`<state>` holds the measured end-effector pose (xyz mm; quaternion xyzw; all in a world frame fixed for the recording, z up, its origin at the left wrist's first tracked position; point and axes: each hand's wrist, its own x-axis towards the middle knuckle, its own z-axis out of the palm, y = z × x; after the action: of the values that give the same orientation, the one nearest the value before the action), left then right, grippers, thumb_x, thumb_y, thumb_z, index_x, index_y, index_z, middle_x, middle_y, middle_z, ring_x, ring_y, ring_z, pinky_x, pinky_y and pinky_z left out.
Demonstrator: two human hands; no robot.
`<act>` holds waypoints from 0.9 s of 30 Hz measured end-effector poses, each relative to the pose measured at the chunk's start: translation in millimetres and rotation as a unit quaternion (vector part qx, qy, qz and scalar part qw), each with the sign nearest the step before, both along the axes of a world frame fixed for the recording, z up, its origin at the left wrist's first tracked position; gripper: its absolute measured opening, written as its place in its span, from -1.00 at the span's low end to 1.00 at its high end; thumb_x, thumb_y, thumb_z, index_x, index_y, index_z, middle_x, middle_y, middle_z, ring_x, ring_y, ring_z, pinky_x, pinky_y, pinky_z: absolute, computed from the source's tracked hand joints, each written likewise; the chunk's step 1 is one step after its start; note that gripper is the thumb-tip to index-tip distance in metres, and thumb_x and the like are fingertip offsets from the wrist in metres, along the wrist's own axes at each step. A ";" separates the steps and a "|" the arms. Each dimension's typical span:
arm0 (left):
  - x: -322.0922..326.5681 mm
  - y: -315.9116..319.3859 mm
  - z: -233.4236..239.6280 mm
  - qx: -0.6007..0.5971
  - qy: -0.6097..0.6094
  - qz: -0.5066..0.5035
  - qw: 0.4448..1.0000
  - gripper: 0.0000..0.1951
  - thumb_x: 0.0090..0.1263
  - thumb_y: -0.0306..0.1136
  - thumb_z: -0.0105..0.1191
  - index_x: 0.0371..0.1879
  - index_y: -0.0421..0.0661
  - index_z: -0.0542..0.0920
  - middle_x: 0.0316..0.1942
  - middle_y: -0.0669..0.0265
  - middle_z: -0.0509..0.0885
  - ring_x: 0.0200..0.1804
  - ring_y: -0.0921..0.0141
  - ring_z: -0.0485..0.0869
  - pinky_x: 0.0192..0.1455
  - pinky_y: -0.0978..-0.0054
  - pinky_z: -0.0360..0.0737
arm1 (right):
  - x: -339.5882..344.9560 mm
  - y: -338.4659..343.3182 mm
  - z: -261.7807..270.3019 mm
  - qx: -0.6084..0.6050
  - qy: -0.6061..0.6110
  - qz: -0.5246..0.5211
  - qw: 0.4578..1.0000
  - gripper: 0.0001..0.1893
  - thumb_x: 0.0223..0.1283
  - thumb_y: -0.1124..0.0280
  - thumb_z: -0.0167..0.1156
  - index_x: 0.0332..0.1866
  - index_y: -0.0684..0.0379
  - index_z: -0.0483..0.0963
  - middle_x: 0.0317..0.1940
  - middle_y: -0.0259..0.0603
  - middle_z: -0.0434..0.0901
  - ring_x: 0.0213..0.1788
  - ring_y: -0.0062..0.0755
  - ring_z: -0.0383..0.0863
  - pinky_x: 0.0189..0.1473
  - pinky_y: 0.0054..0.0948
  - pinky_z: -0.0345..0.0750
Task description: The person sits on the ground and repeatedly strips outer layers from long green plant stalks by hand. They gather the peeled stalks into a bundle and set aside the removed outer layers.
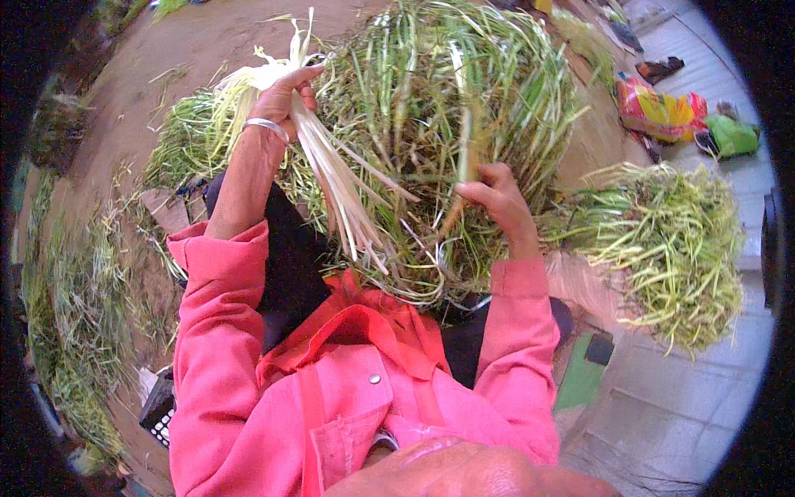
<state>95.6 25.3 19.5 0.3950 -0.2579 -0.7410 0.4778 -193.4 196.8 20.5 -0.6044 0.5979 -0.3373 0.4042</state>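
My left hand, with a silver bangle on its wrist, grips a bunch of long pale stalks. The white-yellow ends fan out above the fist, and the thin pinkish-white ends hang down to the right. In my right hand, thumb and fingers pinch a green-and-white leafy stalk, blurred and roughly upright. Behind and below both hands rises a large heap of leafy green stalks, mixed with brown, withered leaves. The bunch's lower ends lie in front of this heap.
To the right lies a pile of yellow-green leaves. Loose greens cover the ground at far left, near a black plastic crate. A red-yellow bag and a green bag lie at upper right on grey paving.
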 end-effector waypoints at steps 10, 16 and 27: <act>-63.9 46.7 -35.7 0.051 0.004 -0.149 0.988 -0.90 0.19 -0.39 0.17 -0.43 -0.11 0.56 -0.59 0.45 0.55 -0.67 0.64 0.42 -0.70 0.77 0.36 | 18.8 1.6 -43.2 -0.013 -0.023 0.051 0.998 -0.82 0.07 0.36 0.22 -0.45 0.29 0.55 -0.61 -0.53 0.45 -0.54 -0.79 0.30 -0.50 -0.64 0.28; -91.6 66.2 -43.4 0.042 -0.064 -0.256 0.964 -0.80 0.11 -0.27 0.28 -0.39 -0.10 0.63 -0.55 0.48 0.59 -0.68 0.65 0.41 -0.67 0.76 0.35 | 27.2 3.5 -46.0 0.004 -0.065 0.076 0.995 -0.76 0.04 0.31 0.21 -0.49 0.33 0.53 -0.70 -0.42 0.40 -0.59 -0.72 0.29 -0.55 -0.52 0.27; -92.1 74.5 -34.1 0.041 -0.106 -0.273 0.955 -0.82 0.07 -0.32 0.31 -0.47 -0.09 0.59 -0.67 0.47 0.51 -0.70 0.59 0.43 -0.67 0.67 0.34 | 48.9 -4.7 -43.8 0.025 -0.234 -0.098 0.967 -0.77 0.08 0.32 0.22 -0.21 0.24 0.56 -0.43 -0.46 0.57 -0.44 -0.69 0.44 -0.36 -0.62 0.40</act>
<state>3.5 99.8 -14.6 0.4049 -0.3748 -0.8070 0.2108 -144.5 192.1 -23.3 -0.4366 0.5512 -0.4927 0.5126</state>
